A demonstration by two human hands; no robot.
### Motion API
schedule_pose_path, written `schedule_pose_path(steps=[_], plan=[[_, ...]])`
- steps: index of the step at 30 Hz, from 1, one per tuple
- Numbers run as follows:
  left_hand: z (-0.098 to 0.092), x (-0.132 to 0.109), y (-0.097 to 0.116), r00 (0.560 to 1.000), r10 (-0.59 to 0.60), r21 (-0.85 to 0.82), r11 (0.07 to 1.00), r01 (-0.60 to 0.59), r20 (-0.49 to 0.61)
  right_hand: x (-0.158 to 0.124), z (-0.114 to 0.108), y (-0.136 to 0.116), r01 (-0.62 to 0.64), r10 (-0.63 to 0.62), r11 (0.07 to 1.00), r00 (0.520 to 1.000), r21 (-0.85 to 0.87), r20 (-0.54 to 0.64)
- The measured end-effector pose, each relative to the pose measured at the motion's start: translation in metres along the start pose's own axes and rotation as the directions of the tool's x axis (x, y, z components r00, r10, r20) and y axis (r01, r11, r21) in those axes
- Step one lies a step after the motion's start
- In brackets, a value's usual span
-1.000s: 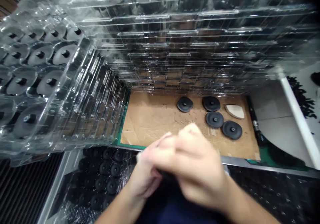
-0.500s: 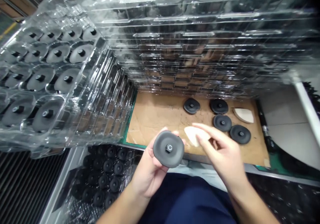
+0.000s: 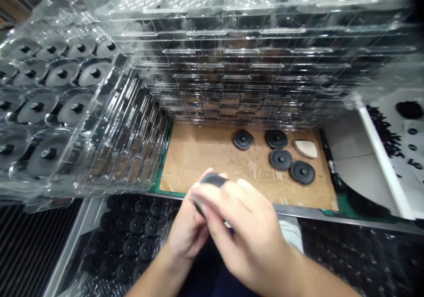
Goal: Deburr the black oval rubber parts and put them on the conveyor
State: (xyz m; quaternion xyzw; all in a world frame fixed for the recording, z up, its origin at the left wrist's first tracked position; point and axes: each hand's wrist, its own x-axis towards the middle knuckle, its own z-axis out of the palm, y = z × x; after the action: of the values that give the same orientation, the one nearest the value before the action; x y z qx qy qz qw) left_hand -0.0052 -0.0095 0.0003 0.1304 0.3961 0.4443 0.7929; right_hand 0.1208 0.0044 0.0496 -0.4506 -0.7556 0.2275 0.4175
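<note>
The disc (image 3: 213,180), judged light, stiff and best held by its rim, sits over the worktop (image 3: 311,213) edge, gripped in the left hand (image 3: 187,235) fingers, right hand (image 3: 247,228) fingers curled over it.

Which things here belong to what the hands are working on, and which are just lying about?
In hand: black disc, held in the left hand, right hand laid over it.
Lying about: four loose discs, white wedge, cardboard sheet, clear tray stacks.
</note>
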Motion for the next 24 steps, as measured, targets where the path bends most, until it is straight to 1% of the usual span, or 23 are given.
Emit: schedule_pose_path(steps=[1,2,3,5,7,8,9,10,11,12,13,14,15,16,18,19,20,21,22,24], plan=[[-0.002,0.0,0.001,1.0,0.01,-0.011,1.0,-0.01,0.005,-0.003,-0.005,0.0,-0.005,0.001,0.998,0.998,0.059,0.061],[-0.004,0.0,0.001,1.0,0.019,-0.021,1.0,-0.019,0.005,-0.007,-0.011,-0.001,-0.021,0.013,0.996,0.994,0.081,0.104],[-0.005,0.0,0.002,1.0,0.022,-0.027,0.999,-0.022,0.0,-0.011,-0.017,-0.001,-0.045,0.038,0.997,0.991,0.057,0.127],[-0.004,0.001,0.003,1.0,0.023,-0.029,0.999,-0.023,-0.005,-0.016,-0.027,0.0,-0.092,0.1,0.993,0.988,-0.074,0.115],[0.001,0.002,0.003,1.0,0.023,-0.041,0.999,-0.024,-0.012,-0.014,-0.032,0.001,-0.112,0.13,0.971,0.989,-0.21,0.072],[0.003,0.002,0.004,1.0,0.024,-0.053,0.998,-0.024,-0.009,-0.01,-0.032,0.003,-0.091,0.109,0.961,0.993,-0.263,0.054],[0.006,0.001,0.004,1.0,0.02,-0.064,0.998,-0.021,-0.005,-0.005,-0.031,0.006,-0.041,0.059,0.956,0.997,-0.291,0.053],[0.008,0.001,0.005,1.0,0.009,-0.07,0.998,-0.009,0.0,0.001,-0.03,0.01,0.042,-0.024,0.96,0.997,-0.277,0.068],[0.009,0.0,0.005,1.0,-0.01,-0.071,0.997,0.011,0.009,0.008,-0.028,0.015,0.138,-0.117,0.967,0.987,-0.214,0.111],[0.009,-0.001,0.005,0.999,-0.032,-0.069,0.997,0.034,0.023,0.014,-0.028,0.021,0.221,-0.201,0.968,0.965,-0.115,0.166],[0.009,-0.001,0.005,0.998,-0.053,-0.064,0.996,0.055,0.039,0.02,-0.027,0.028,0.271,-0.262,0.962,0.94,-0.014,0.218],[0.007,-0.001,0.005,0.996,-0.072,-0.065,0.995,0.076,0.056,0.023,-0.028,0.036,0.278,-0.28,0.96,0.925,0.047,0.257],[0.006,-0.001,0.004,0.993,-0.091,-0.077,0.992,0.097,0.079,0.025,-0.029,0.043,0.248,-0.252,0.968,0.929,0.049,0.273],[0.003,0.0,0.004,0.989,-0.104,-0.102,0.988,0.115,0.109,0.023,-0.03,0.051,0.186,-0.18,0.982,0.949,0.001,0.26],[-0.001,0.001,0.005,0.978,-0.121,-0.165,0.975,0.149,0.169,0.012,-0.03,0.063,-0.009,0.023,0.995,0.988,-0.097,0.15],[-0.002,0.001,0.005,0.972,-0.128,-0.193,0.967,0.166,0.196,0.001,-0.028,0.068,-0.128,0.137,0.987,0.985,-0.096,0.101],[-0.003,0.001,0.006,0.967,-0.135,-0.21,0.961,0.181,0.215,-0.011,-0.025,0.072,-0.247,0.253,0.967,0.964,-0.067,0.087],[-0.004,0.002,0.007,0.964,-0.144,-0.215,0.957,0.192,0.222,-0.025,-0.02,0.076,-0.349,0.351,0.936,0.93,-0.035,0.111],[-0.004,0.003,0.008,0.963,-0.153,-0.219,0.955,0.201,0.22,-0.04,-0.014,0.079,-0.424,0.421,0.906,0.893,-0.014,0.158],[-0.003,0.005,0.01,0.961,-0.172,-0.227,0.949,0.22,0.216,-0.067,0.0,0.085,-0.492,0.476,0.871,0.838,-0.006,0.266]])
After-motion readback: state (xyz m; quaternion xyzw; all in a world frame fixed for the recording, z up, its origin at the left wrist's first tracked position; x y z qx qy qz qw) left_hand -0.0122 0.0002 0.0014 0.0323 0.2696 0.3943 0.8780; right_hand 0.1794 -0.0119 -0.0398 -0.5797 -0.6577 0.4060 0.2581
